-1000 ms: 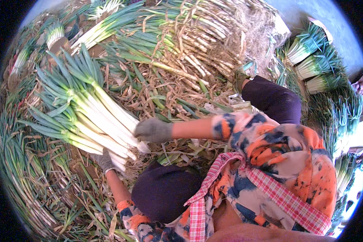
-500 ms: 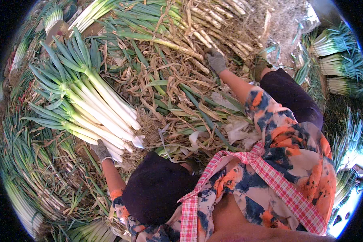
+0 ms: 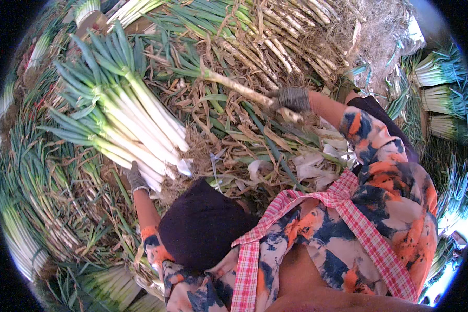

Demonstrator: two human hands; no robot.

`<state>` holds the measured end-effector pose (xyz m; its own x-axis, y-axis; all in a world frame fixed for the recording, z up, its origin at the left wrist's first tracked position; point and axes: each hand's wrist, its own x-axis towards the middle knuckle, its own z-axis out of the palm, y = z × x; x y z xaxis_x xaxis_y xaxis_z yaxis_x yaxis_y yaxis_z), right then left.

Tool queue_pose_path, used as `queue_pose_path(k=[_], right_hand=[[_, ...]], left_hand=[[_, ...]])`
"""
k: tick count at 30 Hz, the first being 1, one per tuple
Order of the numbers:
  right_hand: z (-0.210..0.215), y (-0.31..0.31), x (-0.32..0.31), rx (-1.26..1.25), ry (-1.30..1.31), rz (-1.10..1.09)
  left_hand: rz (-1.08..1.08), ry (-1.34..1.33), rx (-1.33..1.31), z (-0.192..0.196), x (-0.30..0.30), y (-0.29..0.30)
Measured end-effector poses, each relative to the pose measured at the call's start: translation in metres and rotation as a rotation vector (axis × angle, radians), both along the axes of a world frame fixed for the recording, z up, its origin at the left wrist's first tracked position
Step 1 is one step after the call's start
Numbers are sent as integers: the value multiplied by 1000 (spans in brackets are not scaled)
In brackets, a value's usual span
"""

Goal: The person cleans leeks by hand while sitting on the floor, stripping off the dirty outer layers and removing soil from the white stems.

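Note:
My right hand (image 3: 292, 99), in a grey-brown glove, is closed around the white lower stem of an uncleaned green onion (image 3: 233, 85). Its green leaves point to the upper left, and brown dry skin clings to the stem. On the left lies a pile of cleaned green onions (image 3: 132, 119) with smooth white stems and green tops. At the near side of this pile, my gloved left hand (image 3: 135, 178) rests against the lowest stems. One finger shows stretched out; the other fingers are partly hidden.
Dry leaves and peelings (image 3: 213, 119) cover the ground between my hands. Uncleaned green onions with matted roots (image 3: 291, 36) lie at the far side. Stacked bundles (image 3: 434, 99) stand at the right, and more onions (image 3: 47, 208) lie at the left. My dark-clad knee (image 3: 205, 223) is close by.
My right hand has come nearer from the far onion heap, drawing one uncleaned green onion along with it. My left hand stays beside the cleaned pile, and the whole view has shifted slightly.

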<state>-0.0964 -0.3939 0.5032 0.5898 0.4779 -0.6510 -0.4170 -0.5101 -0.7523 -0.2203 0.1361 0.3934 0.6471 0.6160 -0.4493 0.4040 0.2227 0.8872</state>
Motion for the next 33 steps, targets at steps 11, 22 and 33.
queue_pose_path(k=[11, 22, 33], right_hand=[[133, -26, -144, 380, -244, -283], [153, -11, -191, 520, -410, -364], [128, 20, -161, 171, -966, -374]], left_hand=[[-397, -67, 729, -29, -54, -13], [-681, -278, 255, 272, 17, -154], [-951, -766, 760, 317, 39, -309]])
